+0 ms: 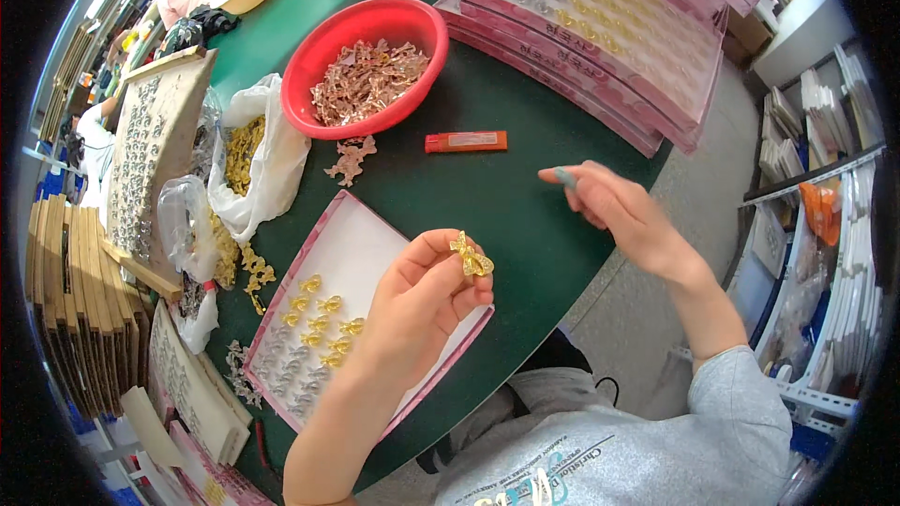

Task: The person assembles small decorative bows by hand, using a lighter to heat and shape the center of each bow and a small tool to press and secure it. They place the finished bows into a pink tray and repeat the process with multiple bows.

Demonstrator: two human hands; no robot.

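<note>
A gold bow-shaped ornament [471,257] is pinched between the thumb and fingers of my left hand [412,290], which is over a shallow pink-edged tray [347,225]. Rows of gold ornaments [319,323] and silver ornaments [291,365] lie on the tray's white bottom. Off to the right, my right hand [609,206] is raised above the edge of the green table [525,225]. Its fingers are closed together, with a small grey-green spot [565,178] at the tips; I cannot tell what that is. A flat orange-red case [466,141] lies nearest to that hand.
A red bowl [300,84] holds many rose-gold pieces [370,80]. Left of the tray are a white bag [277,183] of gold pieces and a propped board [155,150] of silver ornaments. Pink-edged boxes [581,28] are stacked at the far right. Wooden boards [80,300] stand at left.
</note>
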